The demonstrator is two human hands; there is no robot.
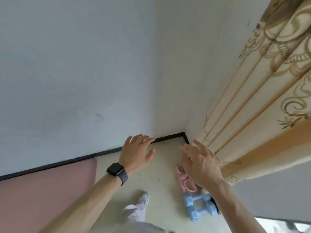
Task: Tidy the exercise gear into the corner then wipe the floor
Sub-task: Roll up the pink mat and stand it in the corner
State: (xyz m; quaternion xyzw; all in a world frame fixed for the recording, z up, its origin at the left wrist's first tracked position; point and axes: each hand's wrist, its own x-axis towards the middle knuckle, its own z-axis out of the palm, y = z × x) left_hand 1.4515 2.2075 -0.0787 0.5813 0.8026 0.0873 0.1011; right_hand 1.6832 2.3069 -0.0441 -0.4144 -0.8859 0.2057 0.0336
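Observation:
Two light blue dumbbells point(200, 207) lie side by side on the pale floor point(161, 165) near the room corner, below the curtain. A pink piece of exercise gear point(184, 179) with loops lies just beyond them, partly hidden by my right hand. A pink mat point(42, 190) lies flat along the left wall. My left hand point(137, 153), with a watch and a ring, is held out with fingers spread and holds nothing. My right hand point(202, 163) is also spread and empty, hovering above the pink gear.
Two white walls meet at a corner with a black skirting board point(168, 137). A cream patterned curtain point(252, 106) hangs down on the right to the floor. My leg and white shoe point(143, 200) stand on the floor below my hands.

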